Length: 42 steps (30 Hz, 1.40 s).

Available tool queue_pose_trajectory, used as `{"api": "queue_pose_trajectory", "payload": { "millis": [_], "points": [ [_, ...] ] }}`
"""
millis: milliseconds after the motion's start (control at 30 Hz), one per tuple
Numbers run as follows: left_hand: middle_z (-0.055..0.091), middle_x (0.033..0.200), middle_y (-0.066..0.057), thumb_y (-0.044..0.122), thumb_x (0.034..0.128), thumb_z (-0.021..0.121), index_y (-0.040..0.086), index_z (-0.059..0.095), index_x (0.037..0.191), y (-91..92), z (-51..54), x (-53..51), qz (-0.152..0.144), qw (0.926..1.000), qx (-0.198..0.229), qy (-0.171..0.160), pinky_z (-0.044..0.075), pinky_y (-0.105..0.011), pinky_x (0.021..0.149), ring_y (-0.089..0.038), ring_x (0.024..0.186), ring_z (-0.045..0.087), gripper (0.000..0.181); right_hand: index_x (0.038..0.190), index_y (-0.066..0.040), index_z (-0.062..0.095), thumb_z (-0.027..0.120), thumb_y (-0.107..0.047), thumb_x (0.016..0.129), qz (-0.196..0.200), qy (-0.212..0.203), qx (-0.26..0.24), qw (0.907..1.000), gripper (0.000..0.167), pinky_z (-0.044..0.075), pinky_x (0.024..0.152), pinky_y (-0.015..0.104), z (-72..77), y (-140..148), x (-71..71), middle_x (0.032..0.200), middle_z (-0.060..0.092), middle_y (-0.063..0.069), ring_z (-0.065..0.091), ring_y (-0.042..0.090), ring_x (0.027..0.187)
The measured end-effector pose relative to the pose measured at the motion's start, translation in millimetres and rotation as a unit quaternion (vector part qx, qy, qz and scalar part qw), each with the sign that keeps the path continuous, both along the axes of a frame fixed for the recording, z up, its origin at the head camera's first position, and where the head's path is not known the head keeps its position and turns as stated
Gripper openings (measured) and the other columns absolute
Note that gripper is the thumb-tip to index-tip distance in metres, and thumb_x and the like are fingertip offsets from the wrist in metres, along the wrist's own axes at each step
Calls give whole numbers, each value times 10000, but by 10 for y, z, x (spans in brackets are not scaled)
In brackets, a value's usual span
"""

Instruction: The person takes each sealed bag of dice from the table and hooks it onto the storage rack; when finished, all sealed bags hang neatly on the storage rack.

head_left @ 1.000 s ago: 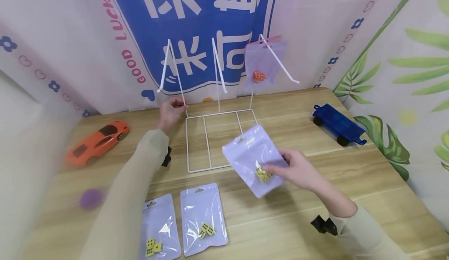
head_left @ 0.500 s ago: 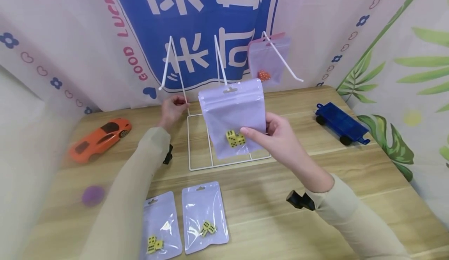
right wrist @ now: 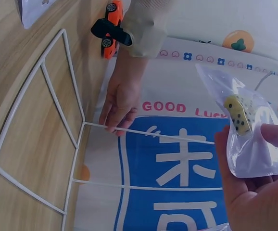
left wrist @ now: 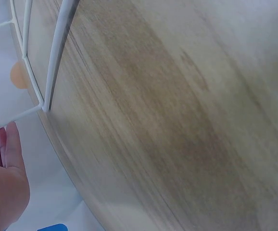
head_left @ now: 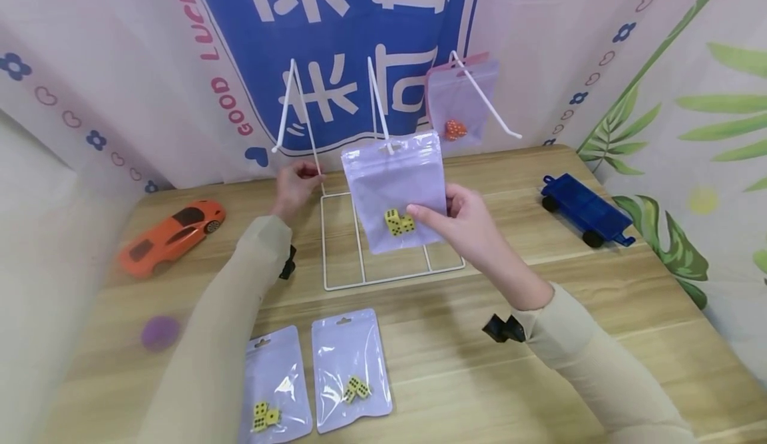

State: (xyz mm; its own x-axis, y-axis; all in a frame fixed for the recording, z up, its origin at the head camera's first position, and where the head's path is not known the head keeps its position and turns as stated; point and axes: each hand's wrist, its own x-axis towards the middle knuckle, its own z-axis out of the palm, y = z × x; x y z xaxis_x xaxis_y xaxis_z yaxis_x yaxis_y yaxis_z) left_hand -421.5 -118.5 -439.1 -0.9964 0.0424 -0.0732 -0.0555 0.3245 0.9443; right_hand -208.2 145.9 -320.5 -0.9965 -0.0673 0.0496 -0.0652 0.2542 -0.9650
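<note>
My right hand [head_left: 473, 224] holds a lilac zip bag [head_left: 389, 184] of yellow dice by its right side, thumb in front. At the bag's hang hole, the tip of the middle hook [head_left: 383, 121] of a white wire rack [head_left: 395, 279] shows in front of the plastic. In the right wrist view the bag [right wrist: 242, 149] is tilted and its top is not clear. My left hand [head_left: 293, 191] pinches the rack's left upright wire near the tabletop, and the left wrist view shows its fingertips [left wrist: 11, 132] on that wire.
On the right hook hangs a lilac bag [head_left: 461, 98] with orange dice, something pink behind it. Two more bags of yellow dice, one [head_left: 350, 344] beside the other [head_left: 278, 371], lie in front. An orange toy car [head_left: 174, 237], purple ball [head_left: 160, 333] and blue trailer [head_left: 584, 209] sit around.
My right hand has raised the bag from low over the table, up and leftwards to the middle hook, turning it upright. The hook tip now shows at its hole. My left hand stays on the wire.
</note>
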Motion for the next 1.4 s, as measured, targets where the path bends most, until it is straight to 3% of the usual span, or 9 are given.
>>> {"api": "queue_pose_trajectory", "payload": {
  "millis": [267,533,700,833,1100,1267,1400],
  "points": [
    [651,1029,-77,-25,893,654,-46,618,1117,13,11,17,33,9999,40,123,527,-102,721,-59,815,566,228,1262,21,578,663,-141,922,-206,125,-354,9991,386,600,882,333,-80,-40,-351,1193,672,231,690,230,997],
    [661,1001,-41,-35,890,652,-48,621,1123,0,6,22,61,9999,140,10,551,-133,752,-59,813,580,236,1210,60,597,658,-148,928,-799,-43,-535,9954,356,585,832,250,-77,-145,-763,1173,675,252,663,136,882],
    [669,1031,-81,-37,888,653,-59,621,1127,4,-12,7,64,9998,204,31,576,-211,828,-60,809,583,242,1180,75,608,667,-146,921,-1103,-10,-651,9918,345,521,739,183,-81,-194,-1038,1005,688,136,599,81,791],
    [656,1045,-82,-22,896,653,-55,620,1149,7,-23,-3,76,9999,88,15,563,-180,797,-76,833,577,257,1176,62,619,683,-163,909,-1316,-33,-832,9878,355,523,787,200,-90,-217,-1217,918,662,22,598,83,800],
    [657,971,-35,-16,891,666,-61,640,1112,38,10,26,98,9997,-19,210,529,-147,750,-59,806,559,227,1230,32,609,645,-171,933,-1433,-185,-1133,9830,362,502,981,274,-73,-293,-1395,1134,666,144,593,144,992],
    [660,965,-30,-23,891,662,-66,636,1113,32,19,39,113,9997,-7,202,519,-120,728,-61,810,561,228,1213,11,628,637,-198,942,-1551,-256,-1315,9788,343,508,863,241,-67,-349,-1481,1064,669,94,580,119,920],
    [658,1020,-63,-12,898,658,-40,641,1103,20,5,33,120,9998,-68,155,515,-128,729,-84,836,562,208,1261,17,603,610,-234,965,-1483,-326,-1230,9807,388,518,887,239,-93,-366,-1506,1194,663,150,585,132,962]
  ]
}}
